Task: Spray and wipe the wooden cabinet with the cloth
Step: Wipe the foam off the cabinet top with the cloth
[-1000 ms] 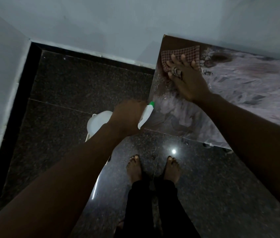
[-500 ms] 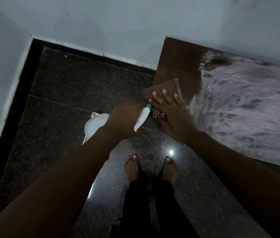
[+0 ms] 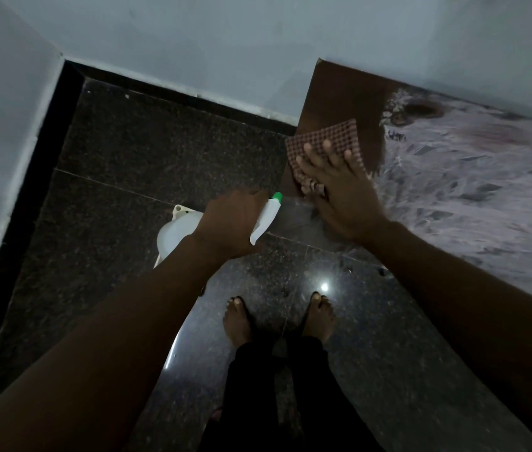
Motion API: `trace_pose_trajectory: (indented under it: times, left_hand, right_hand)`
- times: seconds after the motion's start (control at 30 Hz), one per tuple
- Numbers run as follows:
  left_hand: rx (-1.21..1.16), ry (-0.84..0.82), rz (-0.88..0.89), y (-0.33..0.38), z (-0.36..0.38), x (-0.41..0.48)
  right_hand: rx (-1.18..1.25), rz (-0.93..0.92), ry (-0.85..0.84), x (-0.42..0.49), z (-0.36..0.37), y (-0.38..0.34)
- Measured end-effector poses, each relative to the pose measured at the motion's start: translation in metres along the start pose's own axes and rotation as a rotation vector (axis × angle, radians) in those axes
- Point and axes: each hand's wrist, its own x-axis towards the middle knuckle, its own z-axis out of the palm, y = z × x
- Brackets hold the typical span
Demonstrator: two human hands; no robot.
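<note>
While the right grip (image 3: 339,194) lies flat on the cabinet (image 3: 339,89), palm down with its fingers straight and spread, the fingertips press on the cloth (image 3: 326,135).

Cloth: roughly square, small brown-and-pale check, lying flat. One edge runs about parallel to the cabinet's left edge. It sits on the near-left part of the top, at that left edge; whether it overhangs, cannot tell. Most of it lies beyond the fingertips, away from the person; its near part is hidden under the fingers and thumb.

Cabinet top: a dark brown strip runs along the left side, under and around the cloth. To the right of it a pale, streaky film covers the surface, with a dark knot-like mark near the back. The side face is glossy and reflective.

The left grip (image 3: 232,223) is curled round the neck of the spray bottle (image 3: 266,220), back of the hand toward the camera; the fingers themselves are hidden. The bottle's long axis runs from lower left to upper right. The white sprayer head with its green tip points up and right, toward the cabinet's near-left corner, just beside the right grip's thumb. The translucent white body hangs behind the left wrist, above the dark speckled floor (image 3: 127,164).

Two bare feet stand on the floor below the grips.
</note>
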Motion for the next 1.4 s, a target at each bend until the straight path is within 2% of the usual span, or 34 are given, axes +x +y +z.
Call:
trace_pose_trajectory:
  times: [0.13, 0.27, 0.33, 0.5, 0.73, 0.93, 1.17, 1.33, 1.4]
  left_hand:
    - [0.024, 0.019, 0.023, -0.001, 0.003, -0.002]
    - [0.025, 0.03, 0.058, -0.002, 0.005, -0.005]
    - [0.009, 0.036, 0.088, -0.004, 0.005, -0.006]
    - [-0.009, 0.021, 0.155, -0.014, 0.007, -0.01]
    - [0.063, -0.033, 0.224, -0.024, 0.011, -0.013]
    - [0.111, -0.03, 0.247, -0.026, 0.016, -0.029]
    - [0.091, -0.097, 0.268, -0.021, 0.019, -0.043]
    - [0.045, -0.058, 0.287, -0.025, 0.02, -0.041]
    - [0.057, -0.043, 0.299, -0.028, 0.018, -0.039]
  right_hand:
    - [-0.07, -0.125, -0.068, -0.045, 0.015, -0.019]
    - [-0.053, -0.152, -0.082, -0.062, 0.017, -0.026]
    - [0.001, -0.114, -0.075, -0.055, 0.014, -0.023]
    - [0.077, 0.115, 0.05, -0.024, 0.006, -0.014]
    - [0.169, 0.086, 0.08, -0.056, 0.024, -0.036]
    - [0.337, 0.31, 0.138, -0.024, 0.004, -0.015]
    - [0.363, 0.31, 0.115, -0.023, 0.002, -0.012]
    - [0.308, 0.324, 0.129, -0.029, 0.008, -0.024]
    - [0.252, 0.274, 0.109, -0.04, 0.018, -0.045]
